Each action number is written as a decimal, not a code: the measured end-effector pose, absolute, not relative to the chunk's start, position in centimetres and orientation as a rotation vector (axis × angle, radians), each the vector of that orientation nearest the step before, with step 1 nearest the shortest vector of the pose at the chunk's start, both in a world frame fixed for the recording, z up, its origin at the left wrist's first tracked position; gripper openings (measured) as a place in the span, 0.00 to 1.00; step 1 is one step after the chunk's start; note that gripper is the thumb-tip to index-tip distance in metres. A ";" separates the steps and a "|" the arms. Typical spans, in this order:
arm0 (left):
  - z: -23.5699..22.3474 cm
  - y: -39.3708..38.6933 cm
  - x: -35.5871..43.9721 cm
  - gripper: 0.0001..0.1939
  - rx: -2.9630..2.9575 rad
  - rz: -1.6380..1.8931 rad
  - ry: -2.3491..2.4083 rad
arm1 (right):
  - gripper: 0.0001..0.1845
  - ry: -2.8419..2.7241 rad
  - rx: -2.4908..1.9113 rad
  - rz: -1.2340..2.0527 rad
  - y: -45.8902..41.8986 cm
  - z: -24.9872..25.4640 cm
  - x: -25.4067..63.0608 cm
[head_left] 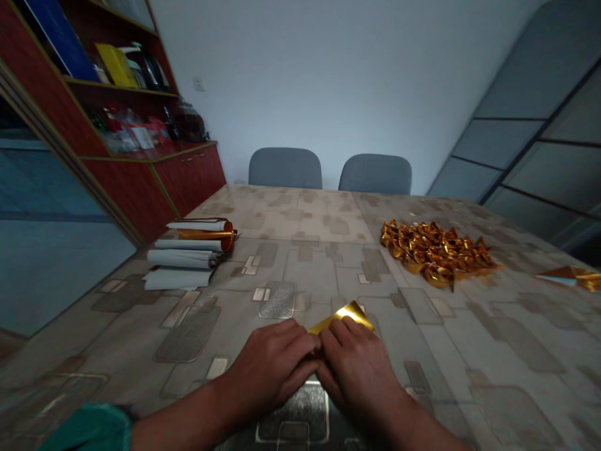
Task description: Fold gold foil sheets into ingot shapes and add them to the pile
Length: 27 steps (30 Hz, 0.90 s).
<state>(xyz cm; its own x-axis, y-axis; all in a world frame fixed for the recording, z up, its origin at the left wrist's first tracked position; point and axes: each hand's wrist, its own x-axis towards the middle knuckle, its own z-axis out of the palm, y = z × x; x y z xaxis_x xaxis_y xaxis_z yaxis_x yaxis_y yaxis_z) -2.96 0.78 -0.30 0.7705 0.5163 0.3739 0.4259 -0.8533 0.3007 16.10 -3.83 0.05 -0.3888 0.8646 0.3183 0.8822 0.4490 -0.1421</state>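
My left hand (271, 363) and my right hand (357, 371) meet low in the middle of the view, fingers curled over a sheet of gold foil paper (345, 316). A folded corner of the foil rises past my right fingers, and the rest is hidden under both hands. Further up the table lies a heap of folded gold foil pieces (434, 254), well beyond my right hand. At the right edge rests a loose gold and white sheet (568, 277). Several grey and white paper rolls (185, 257), with a gold-backed one on top, lie beyond my left hand.
The patterned table (300, 275) runs to a far edge with two grey chairs (285, 168) behind it. A red-brown wooden cabinet (188, 178) with cluttered shelves stands at the left. A tall grey panelled screen (530, 144) leans at the right.
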 end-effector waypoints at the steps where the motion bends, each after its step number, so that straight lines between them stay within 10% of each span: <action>1: -0.2 0.9 -3.1 0.02 2.681 0.639 0.793 | 0.05 -2.350 -1.482 -0.077 -3.7 -0.1 16.1; 27: 0.3 3.2 -4.9 0.02 2.409 0.478 0.969 | 0.12 -2.129 -1.407 0.394 -4.2 -1.2 16.2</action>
